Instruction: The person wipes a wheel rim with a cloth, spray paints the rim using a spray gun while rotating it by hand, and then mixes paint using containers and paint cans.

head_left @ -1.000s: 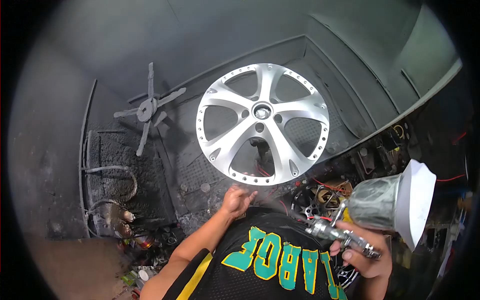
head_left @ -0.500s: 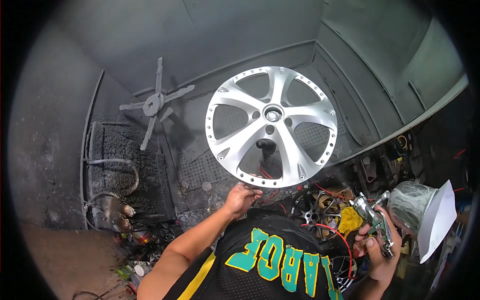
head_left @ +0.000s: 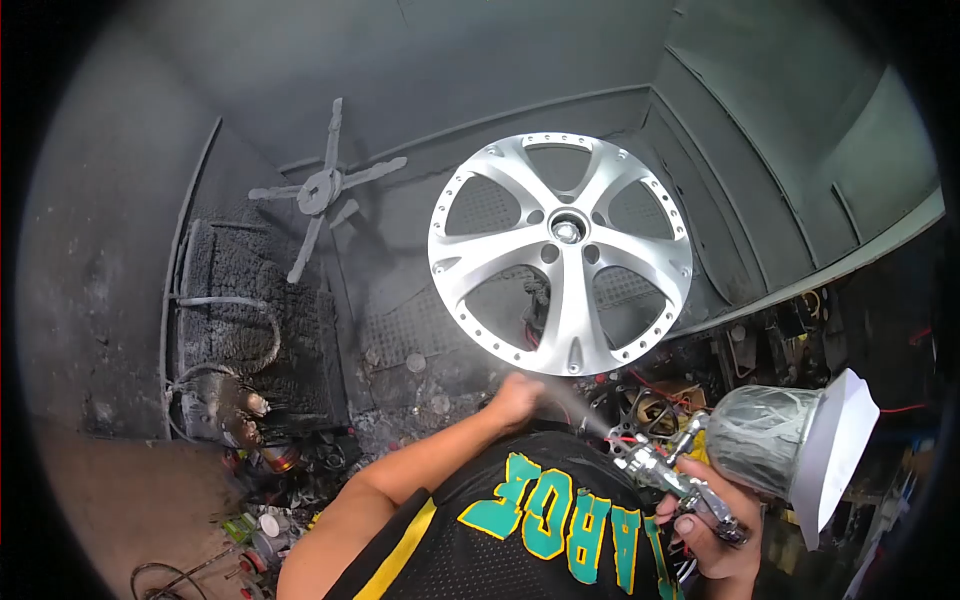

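Note:
A silver five-spoke wheel faces upward in front of me, with holes around its lip and an open centre bore. My left hand is curled closed just below the wheel's near edge; its fingertips are hidden, so I cannot tell whether it touches the rim. In my right hand is a metal spray gun, gripped by the handle at lower right. A clear cup with a white cover is attached to it. Pale mist streams from the nozzle toward the wheel's near edge and my left hand.
A grey, paint-crusted cross-shaped stand is at the left. Beside it, a crusted panel carries a hose. Grey booth walls enclose the back. Assorted clutter lies at the right, and cans sit at lower left.
The wheel has turned, and one spoke now points straight toward me. My right hand has moved the spray gun leftward, and mist now comes out. My left hand has shifted slightly right and curled.

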The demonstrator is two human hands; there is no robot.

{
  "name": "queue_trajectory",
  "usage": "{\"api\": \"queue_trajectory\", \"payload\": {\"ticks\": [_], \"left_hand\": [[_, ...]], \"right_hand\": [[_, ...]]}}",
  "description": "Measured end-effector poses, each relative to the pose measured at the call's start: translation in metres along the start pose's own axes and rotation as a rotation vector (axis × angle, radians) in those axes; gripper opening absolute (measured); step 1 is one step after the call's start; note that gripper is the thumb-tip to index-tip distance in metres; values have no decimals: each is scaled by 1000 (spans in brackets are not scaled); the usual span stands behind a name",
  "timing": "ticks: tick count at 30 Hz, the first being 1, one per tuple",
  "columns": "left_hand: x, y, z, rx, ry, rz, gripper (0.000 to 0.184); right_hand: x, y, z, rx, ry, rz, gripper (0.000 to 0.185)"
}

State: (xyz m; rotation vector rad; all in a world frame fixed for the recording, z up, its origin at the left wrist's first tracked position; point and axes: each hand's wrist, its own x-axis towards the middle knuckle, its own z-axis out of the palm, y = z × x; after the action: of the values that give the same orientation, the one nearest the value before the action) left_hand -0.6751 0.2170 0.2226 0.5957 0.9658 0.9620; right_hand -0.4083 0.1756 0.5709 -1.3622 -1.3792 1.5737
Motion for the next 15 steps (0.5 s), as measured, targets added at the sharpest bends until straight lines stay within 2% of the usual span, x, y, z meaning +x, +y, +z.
{"api": "queue_trajectory", "payload": {"ticks": [2, 5, 6, 8, 10, 12, 15], "left_hand": [[-15, 25, 14, -345, 130, 225, 56], [-34, 51, -2, -407, 261, 235, 58], [-37, 57, -7, -409, 261, 234, 58], [-40, 68, -16, -443, 391, 291, 60], [-39, 68, -17, -459, 336, 341, 61], [-39, 60, -7, -450, 308, 284, 54], [-40, 54, 19, -482, 288, 212, 56]], "right_hand": [[1, 5, -9, 2, 71, -8, 72], [2, 3, -26, -48, 202, 7, 87], [3, 5, -31, -49, 241, -11, 88], [6, 0, -29, -67, 341, -75, 88], [11, -1, -33, -58, 366, -86, 88], [10, -1, -36, -48, 398, -100, 87], [3, -3, -39, -19, 238, -11, 86]]}}
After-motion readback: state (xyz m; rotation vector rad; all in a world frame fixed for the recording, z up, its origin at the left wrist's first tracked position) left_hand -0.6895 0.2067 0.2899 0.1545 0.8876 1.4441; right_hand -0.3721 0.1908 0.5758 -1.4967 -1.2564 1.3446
